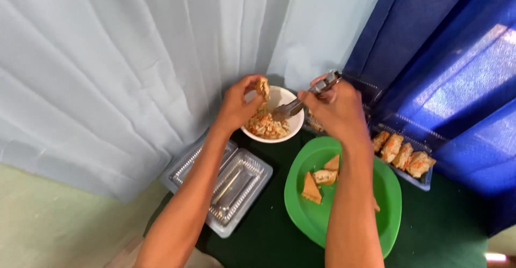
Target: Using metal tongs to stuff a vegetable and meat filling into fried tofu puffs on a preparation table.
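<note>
My left hand holds a small brown piece of tofu up over a white bowl. The bowl holds a shredded orange and pale vegetable filling. My right hand grips metal tongs, whose tips reach down into the filling. Both hands are above the bowl, at the back of a dark green table.
A green plate with three tofu pieces lies under my right forearm. At right, a clear tray holds several filled tofu pieces. An open clear plastic box is at left. Pale and blue curtains hang behind.
</note>
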